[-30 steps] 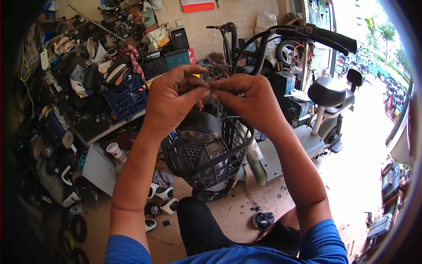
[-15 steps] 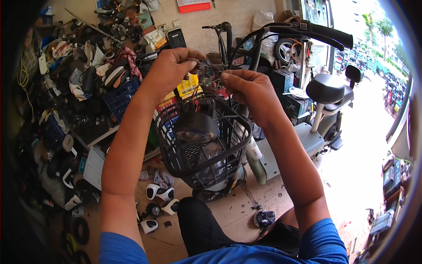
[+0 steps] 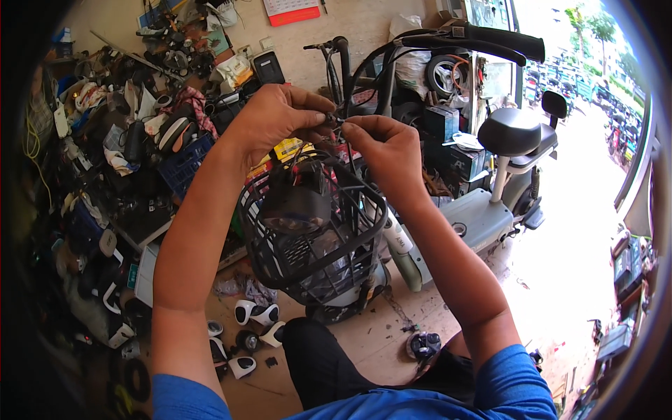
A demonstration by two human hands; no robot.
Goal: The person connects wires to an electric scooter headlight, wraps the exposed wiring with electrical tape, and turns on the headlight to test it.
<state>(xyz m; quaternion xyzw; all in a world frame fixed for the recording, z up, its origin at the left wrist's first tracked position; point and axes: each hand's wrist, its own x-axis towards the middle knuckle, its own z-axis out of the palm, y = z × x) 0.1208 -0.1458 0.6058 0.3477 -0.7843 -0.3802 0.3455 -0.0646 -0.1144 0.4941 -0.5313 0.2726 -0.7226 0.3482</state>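
Observation:
Above the front basket my left hand point(image 3: 283, 119) and my right hand point(image 3: 385, 143) meet fingertip to fingertip, both pinched. Between them is a thin dark wire point(image 3: 339, 120); its exact ends are too small to make out. Under my hands, a round black headlight point(image 3: 296, 203) rests in the black basket point(image 3: 273, 281) of a pale electric scooter point(image 3: 467, 225). Red and dark leads point(image 3: 308, 159) rise from behind the lamp. Black handlebars point(image 3: 483, 36) with cables stand just beyond my hands.
Piled parts and a blue crate point(image 3: 187, 166) crowd the left side. White-and-black shells point(image 3: 257, 312) lie on the floor near my knee, with a round dark part point(image 3: 423, 346) to the right. Boxed batteries point(image 3: 442, 124) stand behind the scooter.
My hands have come together, the right moving left toward the left one. The whole scene has shifted slightly left as my view turned.

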